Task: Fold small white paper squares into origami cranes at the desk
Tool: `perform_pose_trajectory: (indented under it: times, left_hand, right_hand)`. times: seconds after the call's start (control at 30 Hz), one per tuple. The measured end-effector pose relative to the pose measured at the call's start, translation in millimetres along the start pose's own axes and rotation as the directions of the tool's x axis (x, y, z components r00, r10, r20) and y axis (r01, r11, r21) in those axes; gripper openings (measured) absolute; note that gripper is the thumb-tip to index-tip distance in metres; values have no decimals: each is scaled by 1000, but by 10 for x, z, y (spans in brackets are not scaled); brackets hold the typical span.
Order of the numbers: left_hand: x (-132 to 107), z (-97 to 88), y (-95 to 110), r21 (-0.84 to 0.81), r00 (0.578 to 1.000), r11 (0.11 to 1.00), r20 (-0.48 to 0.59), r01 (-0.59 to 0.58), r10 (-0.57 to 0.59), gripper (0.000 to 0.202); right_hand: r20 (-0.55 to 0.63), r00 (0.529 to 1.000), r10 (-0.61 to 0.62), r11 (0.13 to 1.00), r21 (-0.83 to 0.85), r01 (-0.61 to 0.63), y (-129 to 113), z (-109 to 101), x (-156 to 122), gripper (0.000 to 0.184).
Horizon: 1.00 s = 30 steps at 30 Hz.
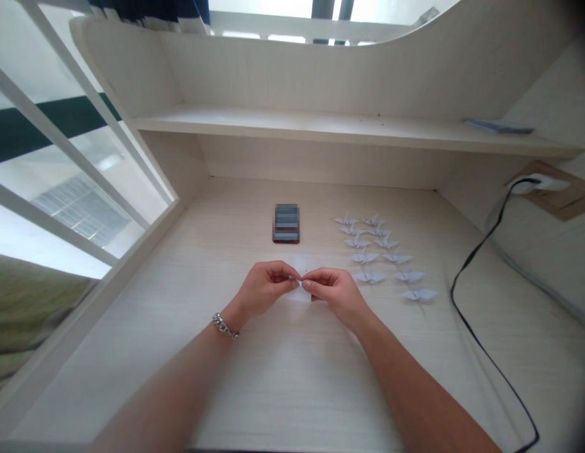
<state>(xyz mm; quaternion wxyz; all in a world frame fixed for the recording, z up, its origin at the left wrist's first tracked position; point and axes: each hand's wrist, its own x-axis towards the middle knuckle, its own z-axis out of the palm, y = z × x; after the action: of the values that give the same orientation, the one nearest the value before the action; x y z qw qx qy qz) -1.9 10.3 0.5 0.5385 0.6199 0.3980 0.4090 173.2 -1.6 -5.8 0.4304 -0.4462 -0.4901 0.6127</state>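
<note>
My left hand point(268, 288) and my right hand point(331, 290) meet over the middle of the pale wooden desk point(179, 327). Both pinch a small piece of white paper point(302, 272) between thumb and fingers, fingertips almost touching. A chain bracelet point(225, 326) sits on my left wrist. To the right of my hands, several folded paper cranes point(382, 255) lie in two rows on the desk.
A dark phone point(286, 223) lies flat behind my hands. A black cable point(481, 264) runs from a wall plug point(540, 184) down the desk's right side. A shelf point(349, 129) above holds a blue flat item point(499, 126). A window with white bars point(75, 157) is at left.
</note>
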Motion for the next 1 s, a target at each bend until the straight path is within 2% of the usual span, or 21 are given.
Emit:
perform_pose_trajectory:
  times: [0.23,0.47,0.63,0.8,1.0]
  left_hand:
    - [15,-9,-8,29,1000,999,-13,13,-13,16]
    - [18,45,-16,-91,999,996,-46,5,-9,23]
    - [29,60,-37,-177,999,984,-52,7,-16,24]
    - [39,59,-53,-216,989,976,-142,19,-51,25]
    - [46,83,-71,-238,979,971,-193,18,-65,23]
  right_hand:
    - [-36,999,39,998,53,-37,-29,9,-5,19]
    - [-73,992,98,987,134,-88,-26,38,-11,23]
    - [-89,993,75,991,114,-64,-24,54,-8,23]
    - [-120,992,47,994,99,-35,-21,59,-8,22]
    - [-66,990,124,974,201,-108,-27,86,-30,27]
